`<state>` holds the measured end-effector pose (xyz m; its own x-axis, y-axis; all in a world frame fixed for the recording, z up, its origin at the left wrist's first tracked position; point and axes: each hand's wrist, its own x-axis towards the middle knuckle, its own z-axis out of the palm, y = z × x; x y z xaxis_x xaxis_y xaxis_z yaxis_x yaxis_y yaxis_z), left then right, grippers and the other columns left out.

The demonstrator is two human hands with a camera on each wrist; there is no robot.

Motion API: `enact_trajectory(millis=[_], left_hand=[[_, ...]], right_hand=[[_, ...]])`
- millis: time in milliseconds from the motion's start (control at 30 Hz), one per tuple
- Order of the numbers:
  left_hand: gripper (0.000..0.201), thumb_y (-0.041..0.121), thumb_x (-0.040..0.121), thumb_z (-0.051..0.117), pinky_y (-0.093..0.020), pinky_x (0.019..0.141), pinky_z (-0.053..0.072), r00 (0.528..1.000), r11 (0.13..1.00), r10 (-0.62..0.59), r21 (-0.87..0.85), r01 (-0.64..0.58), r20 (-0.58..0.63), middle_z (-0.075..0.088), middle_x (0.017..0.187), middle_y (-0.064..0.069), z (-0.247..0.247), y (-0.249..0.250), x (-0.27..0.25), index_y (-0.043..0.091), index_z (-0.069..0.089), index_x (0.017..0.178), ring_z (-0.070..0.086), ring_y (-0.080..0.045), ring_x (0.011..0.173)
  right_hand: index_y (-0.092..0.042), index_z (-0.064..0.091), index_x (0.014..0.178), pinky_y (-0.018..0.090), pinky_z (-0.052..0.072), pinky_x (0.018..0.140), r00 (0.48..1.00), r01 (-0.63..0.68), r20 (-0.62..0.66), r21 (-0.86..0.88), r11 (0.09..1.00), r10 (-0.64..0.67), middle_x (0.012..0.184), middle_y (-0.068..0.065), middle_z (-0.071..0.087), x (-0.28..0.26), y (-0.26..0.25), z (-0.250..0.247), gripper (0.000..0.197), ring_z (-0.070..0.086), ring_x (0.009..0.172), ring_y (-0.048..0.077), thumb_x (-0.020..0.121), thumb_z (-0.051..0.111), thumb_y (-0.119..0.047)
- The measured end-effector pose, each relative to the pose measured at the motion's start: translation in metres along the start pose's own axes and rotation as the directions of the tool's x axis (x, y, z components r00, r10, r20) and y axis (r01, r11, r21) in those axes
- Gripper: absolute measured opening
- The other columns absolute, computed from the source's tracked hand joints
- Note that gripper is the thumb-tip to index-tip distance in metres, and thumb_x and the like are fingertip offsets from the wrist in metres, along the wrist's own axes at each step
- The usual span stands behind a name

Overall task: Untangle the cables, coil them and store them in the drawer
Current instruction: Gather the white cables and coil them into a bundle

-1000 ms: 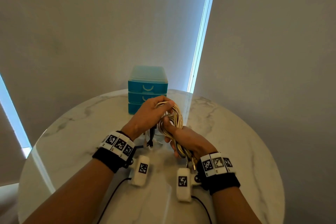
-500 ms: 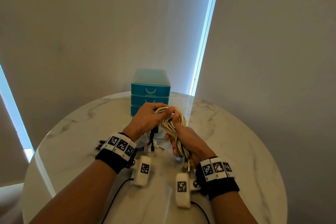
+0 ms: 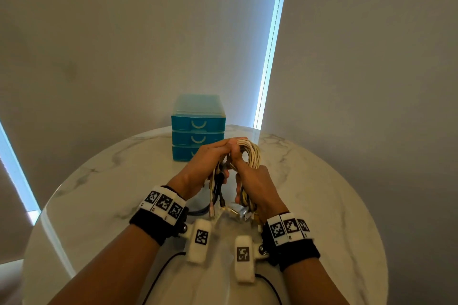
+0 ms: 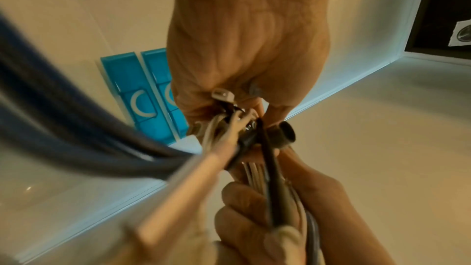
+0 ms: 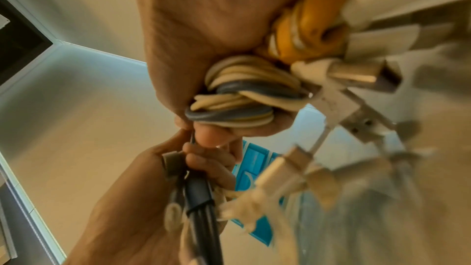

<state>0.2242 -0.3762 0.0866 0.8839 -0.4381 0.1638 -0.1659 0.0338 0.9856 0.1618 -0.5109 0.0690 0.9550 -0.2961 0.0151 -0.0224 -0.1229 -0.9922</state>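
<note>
Head view: both hands, left [image 3: 198, 168] and right [image 3: 255, 188], clamp the cables [image 3: 252, 156]; tease plugs free gently, never yank knots.

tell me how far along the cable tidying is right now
Partly done: the cream cables already form a looped bundle. In hand: the right hand grips that bundle while the left hand holds its top along with dark cable ends, and loose plugs dangle below, so sorting isn't finished. Left: all three fronts of the blue drawer unit look shut, and nothing is stored yet.
</note>
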Motion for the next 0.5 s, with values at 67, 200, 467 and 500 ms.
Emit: enact_trajectory(millis=[67,200,467,500], left_hand=[[0.036,0.06,0.108,0.049,-0.028,0.059,0.054,0.999,1.0,-0.027,0.013,0.027,0.034,0.076,0.122,-0.005,0.003,0.001,0.0,0.049,0.07,0.136,0.064,-0.015,0.078],[0.044,0.072,0.103,0.047,-0.032,0.058,0.054,0.992,0.995,-0.096,-0.026,0.099,0.084,0.073,0.13,-0.006,0.008,0.001,-0.004,0.055,0.065,0.139,0.061,-0.016,0.062],[0.047,0.063,0.111,0.03,-0.05,0.089,0.063,0.947,0.931,-0.214,-0.245,0.272,0.239,0.066,0.149,0.001,0.013,0.005,-0.009,0.053,0.055,0.15,0.071,-0.022,0.118],[0.051,0.066,0.11,0.025,-0.058,0.102,0.057,0.936,0.906,-0.232,-0.292,0.307,0.264,0.057,0.159,0.001,0.012,0.001,-0.007,0.055,0.05,0.153,0.063,-0.024,0.134]], right_hand=[[-0.004,0.075,0.095,0.026,0.052,0.047,1.0,0.014,-0.025,0.021,1.0,-0.013,0.048,0.003,0.054,0.0,-0.002,0.001,0.081,0.056,0.041,0.014,0.088,0.059,-0.083],[-0.002,0.068,0.084,0.026,0.052,0.047,0.999,0.006,-0.041,0.085,0.996,-0.002,0.05,0.007,0.056,-0.001,-0.002,-0.001,0.076,0.058,0.042,0.019,0.087,0.066,-0.078],[-0.007,0.072,0.09,0.05,0.068,0.069,0.999,-0.051,0.001,0.163,0.985,0.051,0.061,0.011,0.068,0.003,-0.002,-0.005,0.05,0.072,0.059,0.028,0.084,0.087,-0.055],[-0.009,0.07,0.084,0.039,0.065,0.059,0.999,-0.035,-0.004,0.135,0.99,0.035,0.057,0.009,0.066,0.001,-0.003,-0.009,0.048,0.067,0.051,0.023,0.086,0.085,-0.054]])
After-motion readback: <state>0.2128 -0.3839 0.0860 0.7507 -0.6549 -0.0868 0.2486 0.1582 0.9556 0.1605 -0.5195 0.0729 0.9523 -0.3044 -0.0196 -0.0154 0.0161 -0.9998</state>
